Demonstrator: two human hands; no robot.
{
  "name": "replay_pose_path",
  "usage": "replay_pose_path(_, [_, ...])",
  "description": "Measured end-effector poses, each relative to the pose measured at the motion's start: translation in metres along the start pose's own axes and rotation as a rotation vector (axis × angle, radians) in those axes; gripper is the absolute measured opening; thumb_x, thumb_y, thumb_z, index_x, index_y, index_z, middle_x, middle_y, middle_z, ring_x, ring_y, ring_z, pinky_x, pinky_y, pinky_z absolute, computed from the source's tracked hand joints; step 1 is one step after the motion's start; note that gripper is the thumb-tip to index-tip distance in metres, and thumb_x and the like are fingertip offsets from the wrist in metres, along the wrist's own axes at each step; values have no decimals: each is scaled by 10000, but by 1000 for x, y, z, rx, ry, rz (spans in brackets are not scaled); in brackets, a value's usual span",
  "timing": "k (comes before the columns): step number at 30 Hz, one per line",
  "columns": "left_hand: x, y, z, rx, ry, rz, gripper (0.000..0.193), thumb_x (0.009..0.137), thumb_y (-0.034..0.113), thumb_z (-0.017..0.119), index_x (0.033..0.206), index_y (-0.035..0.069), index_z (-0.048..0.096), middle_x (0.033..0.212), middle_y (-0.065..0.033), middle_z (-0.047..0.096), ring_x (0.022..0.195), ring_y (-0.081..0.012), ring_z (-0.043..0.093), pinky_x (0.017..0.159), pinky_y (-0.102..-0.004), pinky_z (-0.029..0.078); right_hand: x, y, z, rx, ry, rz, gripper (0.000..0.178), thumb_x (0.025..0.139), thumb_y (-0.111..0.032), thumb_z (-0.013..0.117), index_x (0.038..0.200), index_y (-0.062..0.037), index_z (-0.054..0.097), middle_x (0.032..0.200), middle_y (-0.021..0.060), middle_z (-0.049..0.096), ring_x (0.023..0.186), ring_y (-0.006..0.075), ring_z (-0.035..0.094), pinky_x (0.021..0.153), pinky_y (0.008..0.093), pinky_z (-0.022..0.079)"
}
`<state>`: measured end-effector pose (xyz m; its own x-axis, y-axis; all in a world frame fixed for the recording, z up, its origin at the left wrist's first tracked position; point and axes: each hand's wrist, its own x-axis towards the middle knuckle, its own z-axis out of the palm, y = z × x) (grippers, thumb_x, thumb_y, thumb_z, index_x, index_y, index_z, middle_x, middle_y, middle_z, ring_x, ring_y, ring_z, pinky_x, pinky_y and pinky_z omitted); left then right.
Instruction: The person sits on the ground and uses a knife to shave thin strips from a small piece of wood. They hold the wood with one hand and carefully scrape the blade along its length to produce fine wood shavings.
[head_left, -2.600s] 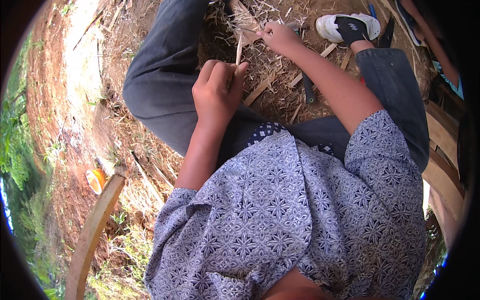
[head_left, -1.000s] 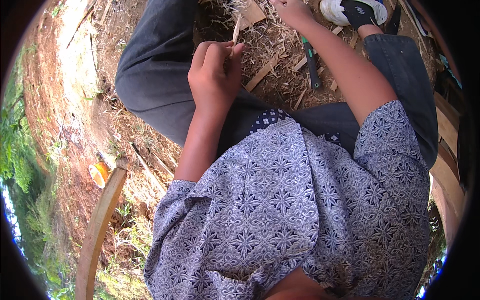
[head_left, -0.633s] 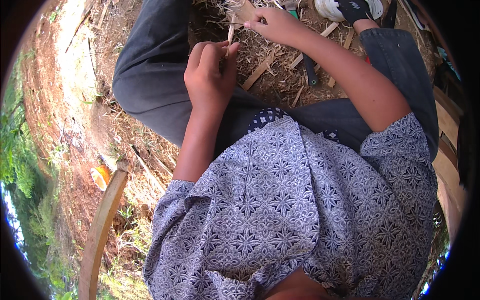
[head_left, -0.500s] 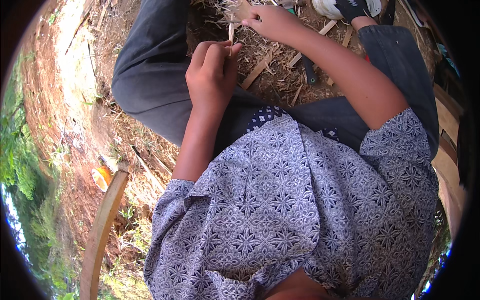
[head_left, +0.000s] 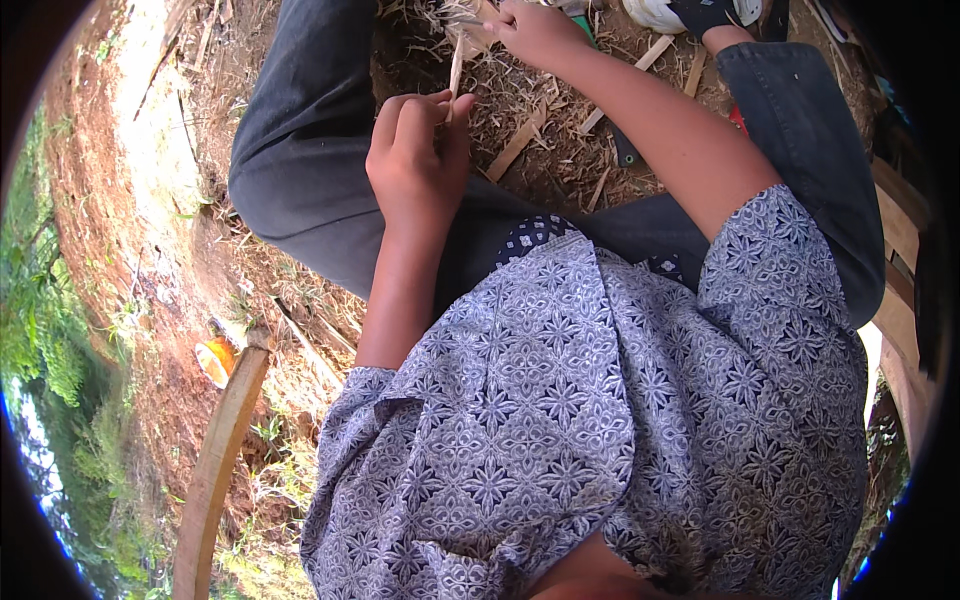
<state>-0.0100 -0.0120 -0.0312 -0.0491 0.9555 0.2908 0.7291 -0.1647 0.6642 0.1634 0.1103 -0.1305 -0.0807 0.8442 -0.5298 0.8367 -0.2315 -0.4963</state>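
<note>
Left hand (head_left: 415, 150) grips pale stick (head_left: 456, 72), right hand (head_left: 530, 35) thin blade (head_left: 474, 24); tool handle (head_left: 624, 150) partly under right forearm (head_left: 670, 125), legs (head_left: 300, 190) edging both sides.

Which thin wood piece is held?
The slim pale wooden stick, in the grip of the left hand; the flat tan wooden strips lie on the ground.

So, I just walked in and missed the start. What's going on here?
A seated person grips a thin pale stick in the left hand. The right hand holds what looks like a thin blade by the stick's far end; I can't tell whether they touch. Wood shavings litter the ground, and a dark handle shows partly behind the right forearm.
</note>
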Motion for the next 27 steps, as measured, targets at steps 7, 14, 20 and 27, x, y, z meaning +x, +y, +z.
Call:
replay_pose_path(7, [4, -8, 3, 13, 27, 16, 242, 827, 72, 856, 797, 47, 618, 842, -86, 738, 743, -246, 713, 657, -343, 550, -20, 17, -6, -6, -130, -333, 415, 969, -476, 688, 886, -70, 667, 685, 74, 626, 645, 197, 620, 625, 389, 476])
replay_pose_path(14, [1, -11, 5, -3, 22, 26, 244, 824, 61, 856, 795, 48, 614, 843, -83, 734, 741, -245, 718, 644, -343, 551, -21, -16, -22, -170, -139, -196, 317, 912, -426, 694, 955, -119, 760, 975, 180, 752, 901, 397, 723, 789, 512, 562])
replay_pose_path(20, [2, -5, 4, 47, -16, 7, 251, 828, 59, 852, 791, 52, 604, 848, -84, 732, 762, -239, 730, 654, -338, 562, -3, -14, -6, -176, -137, -58, 315, 928, -402, 679, 1033, -118, 766, 1018, 200, 748, 949, 408, 719, 839, 522, 564])
replay_pose_path(27, [-1, -7, 5, -3, -16, 24, 218, 821, 58, 857, 823, 46, 639, 856, -91, 730, 763, -234, 728, 651, -334, 558, 19, 8, 11, -127, -55, 38, 319, 944, -402, 665, 1036, -107, 744, 1102, 206, 733, 1002, 400, 708, 843, 510, 556])
